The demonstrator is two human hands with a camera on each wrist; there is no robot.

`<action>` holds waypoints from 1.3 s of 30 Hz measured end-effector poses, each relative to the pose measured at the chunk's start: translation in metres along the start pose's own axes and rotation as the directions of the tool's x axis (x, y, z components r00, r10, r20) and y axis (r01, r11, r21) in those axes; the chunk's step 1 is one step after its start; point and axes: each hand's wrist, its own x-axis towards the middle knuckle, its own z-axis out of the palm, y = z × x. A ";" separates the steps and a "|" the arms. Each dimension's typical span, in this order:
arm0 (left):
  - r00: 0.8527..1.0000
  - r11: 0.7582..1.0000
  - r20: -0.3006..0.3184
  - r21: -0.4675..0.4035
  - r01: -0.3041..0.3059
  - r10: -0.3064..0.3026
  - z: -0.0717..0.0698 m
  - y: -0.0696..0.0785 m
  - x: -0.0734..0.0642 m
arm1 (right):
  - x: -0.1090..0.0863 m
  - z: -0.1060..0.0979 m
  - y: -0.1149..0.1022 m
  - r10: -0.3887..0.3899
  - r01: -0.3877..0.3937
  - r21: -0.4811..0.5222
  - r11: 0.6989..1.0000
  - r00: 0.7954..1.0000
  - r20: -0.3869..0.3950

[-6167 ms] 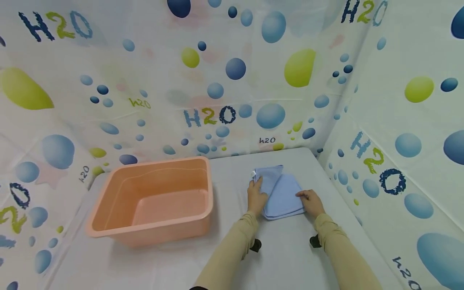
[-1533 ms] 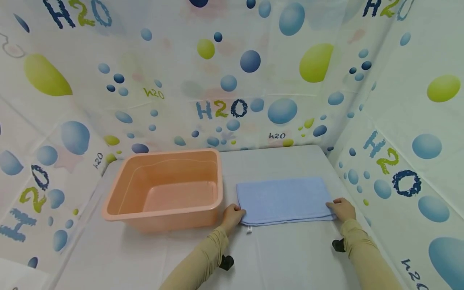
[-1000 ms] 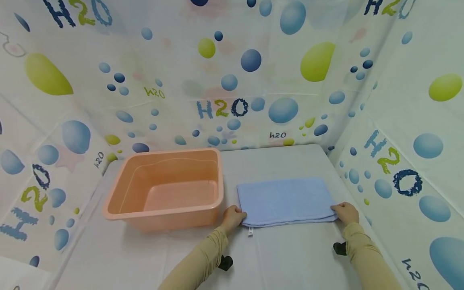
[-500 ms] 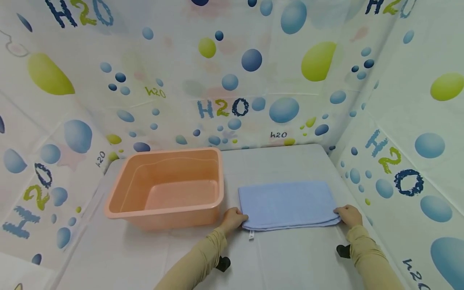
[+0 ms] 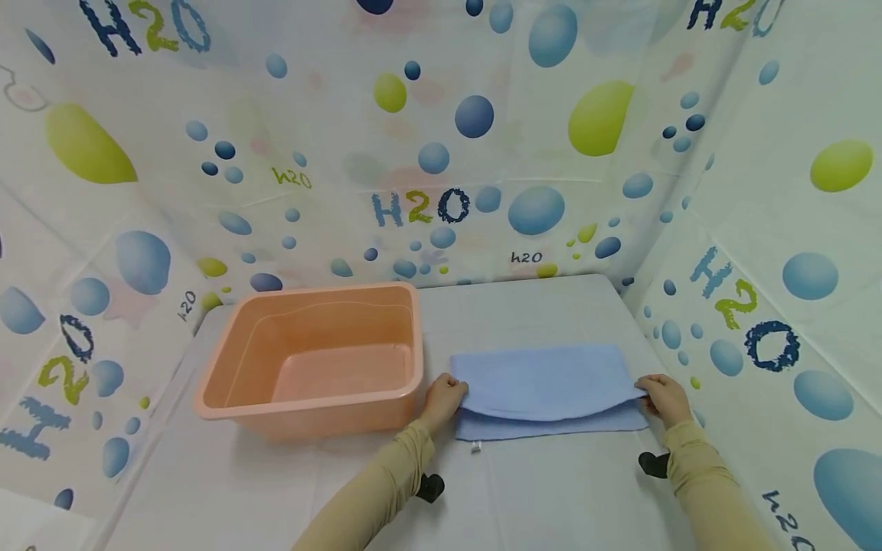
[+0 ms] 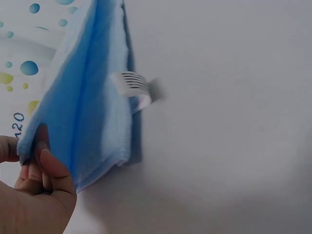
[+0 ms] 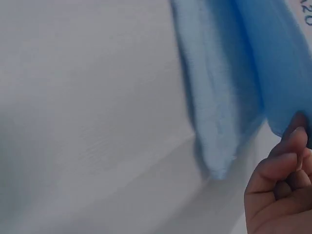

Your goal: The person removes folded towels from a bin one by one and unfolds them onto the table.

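Observation:
A light blue towel (image 5: 544, 379) lies folded across the right half of the table, its upper layer raised along the front edge. At its left end my left hand (image 5: 443, 402) pinches the lifted layer's corner. My right hand (image 5: 667, 398) pinches the opposite corner at the right end. Beneath, the lower layer rests flat, with a small white tag (image 5: 476, 447) at its front left. Both wrist views show the gap between layers: the left hand (image 6: 41, 180) grips the raised edge, and the right hand (image 7: 285, 180) holds the other corner.
A peach plastic basin (image 5: 310, 360) stands left of the towel, close to my left hand; nothing shows inside it. A white cloth covers the table (image 5: 524, 505). Bubble-patterned sheeting (image 5: 441, 115) walls the back and both sides.
Earlier the towel was folded smaller; it was then spread out wide. In the last half second both hands have raised its front upper edge away from the lower layer.

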 end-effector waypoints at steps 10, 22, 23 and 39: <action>1.000 0.974 -0.013 -0.227 0.021 -0.024 -0.003 0.022 0.008 | 0.009 -0.006 -0.018 -0.128 0.009 0.428 0.904 0.960 0.250; 1.000 0.845 0.024 -0.535 -0.002 0.017 -0.006 0.055 -0.002 | 0.017 -0.001 -0.029 -0.236 -0.068 0.679 0.731 0.908 0.345; 1.000 0.839 0.023 -0.545 -0.003 0.018 -0.005 0.055 0.000 | 0.018 -0.001 -0.031 -0.234 -0.063 0.665 0.744 0.908 0.348; 0.996 0.876 -0.051 -0.474 -0.092 0.077 0.018 0.061 0.047 | 0.036 0.021 -0.076 -0.238 -0.007 0.603 0.797 0.915 0.326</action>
